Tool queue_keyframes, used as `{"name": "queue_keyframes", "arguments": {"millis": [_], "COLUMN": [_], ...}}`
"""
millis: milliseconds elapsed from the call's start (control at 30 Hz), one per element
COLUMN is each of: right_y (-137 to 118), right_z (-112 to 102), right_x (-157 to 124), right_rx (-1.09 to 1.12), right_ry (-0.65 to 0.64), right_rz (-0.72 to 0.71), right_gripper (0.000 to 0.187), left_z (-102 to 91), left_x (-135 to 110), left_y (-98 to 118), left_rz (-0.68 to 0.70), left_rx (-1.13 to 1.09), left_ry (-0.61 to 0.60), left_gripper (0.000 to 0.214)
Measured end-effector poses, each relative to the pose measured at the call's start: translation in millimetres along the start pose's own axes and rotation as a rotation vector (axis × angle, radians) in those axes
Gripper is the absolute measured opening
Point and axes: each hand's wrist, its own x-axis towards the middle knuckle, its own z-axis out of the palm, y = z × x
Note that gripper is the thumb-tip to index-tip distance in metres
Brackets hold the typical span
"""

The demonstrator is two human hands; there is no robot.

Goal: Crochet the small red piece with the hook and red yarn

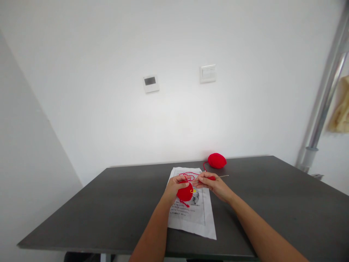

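My left hand point(174, 187) is closed around a small red crocheted piece point(185, 193) with a yellow marker on it, held just above a printed sheet point(196, 218). My right hand point(214, 185) pinches a thin crochet hook point(219, 177) with a red grip; the metal shaft sticks out to the right. A strand of red yarn point(191, 175) loops between my hands and runs back to a red yarn ball point(217, 160) lying near the table's far edge.
A dark grey table point(272, 203) stands against a white wall that carries a thermostat point(151, 83) and a light switch point(208, 73). A metal pole point(321, 105) rises at the right, with beige cloth point(340, 109) hanging beyond it.
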Motion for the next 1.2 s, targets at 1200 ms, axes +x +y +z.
{"name": "queue_keyframes", "arguments": {"millis": [1200], "right_y": [13.5], "right_z": [17.4], "right_x": [-3.5], "right_rx": [-0.547], "right_ry": [0.077], "right_rz": [-0.372], "right_gripper": [0.021], "left_z": [-9.3], "left_x": [-2.9], "left_y": [3.6], "left_rz": [-0.156], "left_rx": [-0.104], "left_ry": [-0.161], "left_gripper": [0.025]}}
